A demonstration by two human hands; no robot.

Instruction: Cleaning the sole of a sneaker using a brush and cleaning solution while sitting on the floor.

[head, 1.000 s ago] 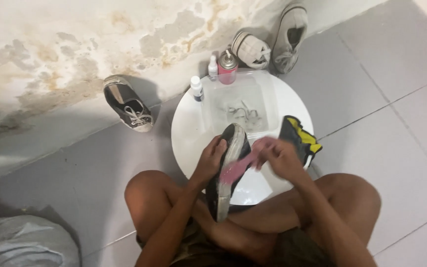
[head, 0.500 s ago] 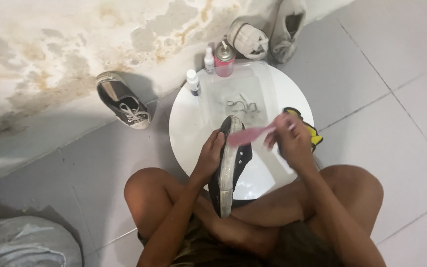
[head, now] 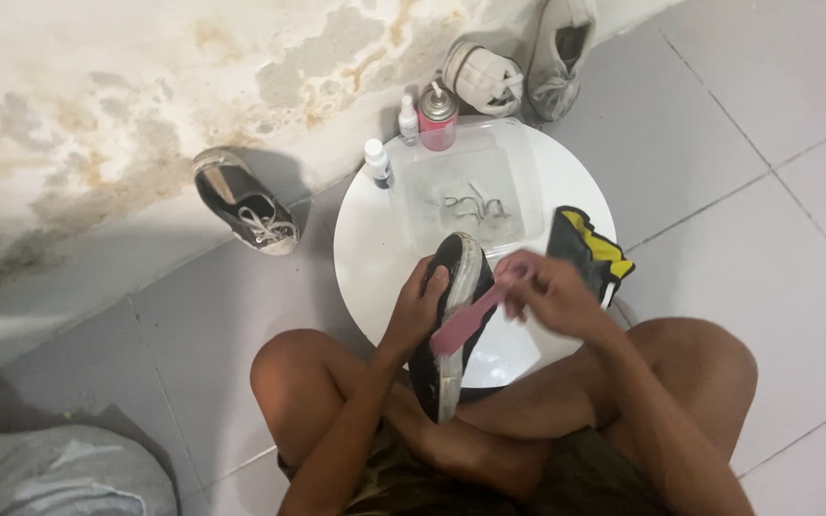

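I see my left hand [head: 420, 304] wrapped around the toe end of a black canvas shoe with a white rubber sole [head: 451, 325], fingers closed on its upper, the shoe tipped on edge over the near part of the round white tabletop [head: 370, 253] and reaching down toward my lap. My right hand [head: 552, 291] is closed around the handle of a pink plastic brush [head: 466, 320], whose head lies against the shoe's sole edge. There is bare tabletop to the left of the shoe, out to the rim; to the right, a black-and-yellow cloth [head: 590, 250] hangs over the edge, just beside my right hand. Farther away sits a clear plastic tub holding laces [head: 470, 196], with a pink spray can [head: 437, 119] and two small white bottles [head: 378, 162] at the far rim. On the grey floor tiles, a second black sneaker [head: 246, 201] lies left by the stained wall, and two pale shoes [head: 518, 67] lean far behind the table. Compared with half a second ago, the brush has come down from above the shoe onto its sole, and my right hand has dropped nearer to me.
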